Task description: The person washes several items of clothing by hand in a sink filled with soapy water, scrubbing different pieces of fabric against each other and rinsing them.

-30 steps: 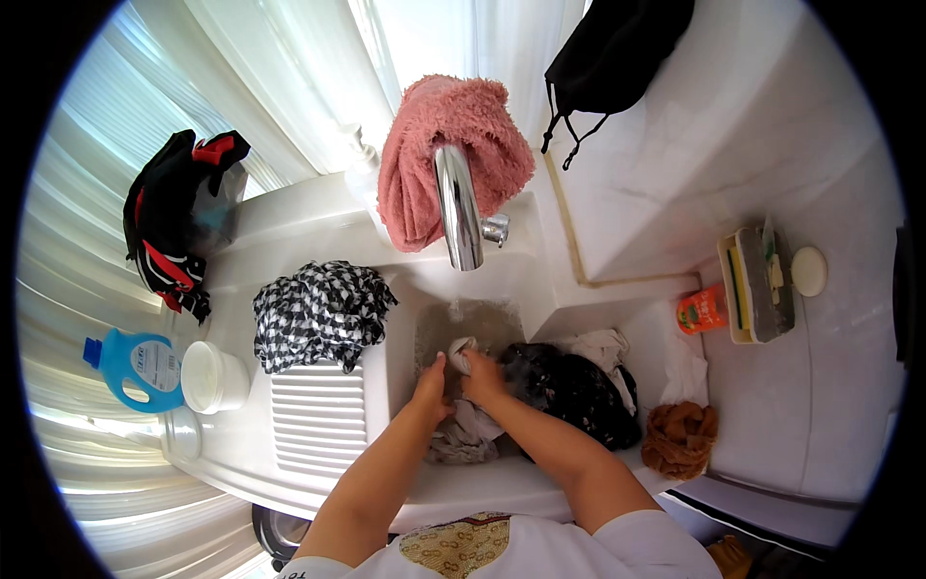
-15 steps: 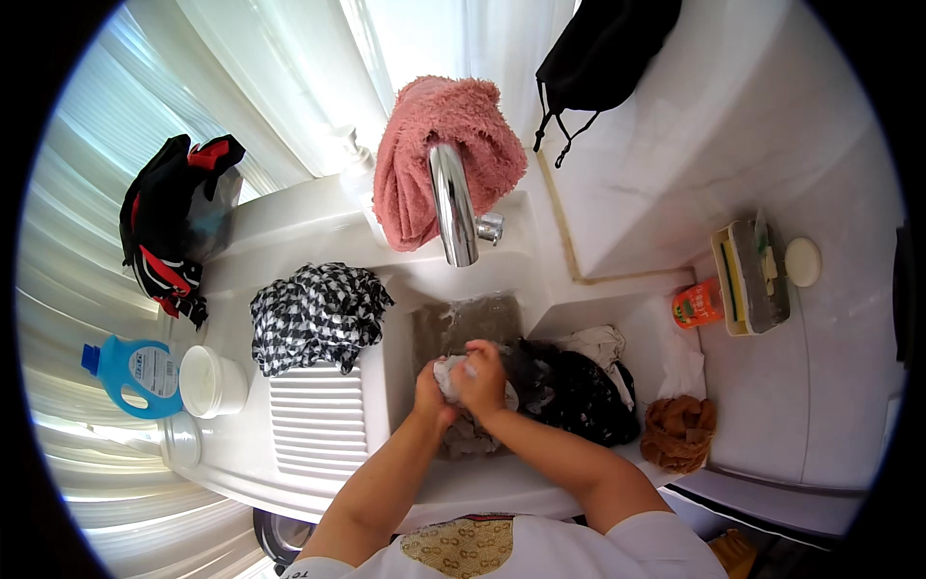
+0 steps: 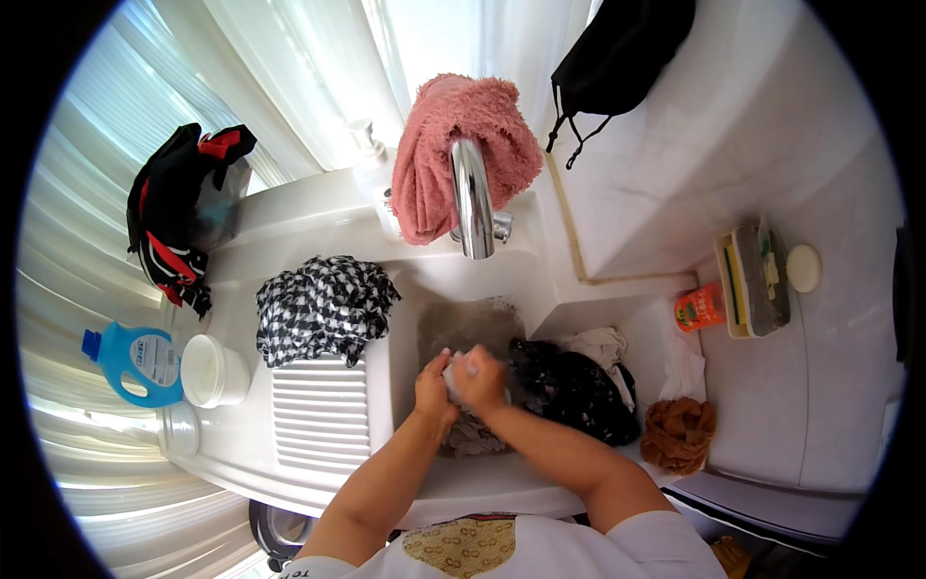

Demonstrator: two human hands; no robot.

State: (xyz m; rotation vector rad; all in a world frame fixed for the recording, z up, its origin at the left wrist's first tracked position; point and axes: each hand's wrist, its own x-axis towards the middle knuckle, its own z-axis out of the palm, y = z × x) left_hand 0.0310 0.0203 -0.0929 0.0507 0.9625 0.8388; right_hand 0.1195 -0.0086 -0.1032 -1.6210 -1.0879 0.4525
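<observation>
- Pale grey cloth point(image 3: 461, 372) is bunched between both my hands, over the basin of the white sink point(image 3: 540, 289); its loose end trails down to the near wall of the basin.
- Left hand point(image 3: 432, 386): fingers curled shut around the near side of the bundle.
- Right hand point(image 3: 482, 372): closed over the top of the same bundle, knuckles up, touching the left hand.
- Change over the last second: the hands have stayed locked on the cloth and have shifted only slightly within the basin, a little back from the spout; the wad looks tighter now. I read this as scrubbing or wringing still in progress, cloth not yet set aside.
- Chrome tap point(image 3: 473, 198) stands above the basin; I cannot tell if water runs.
- Dark speckled garment point(image 3: 579, 391) lies just right of my hands, unmoved.
- Ribbed washboard point(image 3: 321, 405) to the left, black-and-white checked cloth point(image 3: 323, 304) at its top edge.
- Pink towel point(image 3: 434, 154) is draped behind the tap.
- Blue detergent bottle point(image 3: 135, 362) and white tub point(image 3: 214, 372) are at far left, both unchanged.
</observation>
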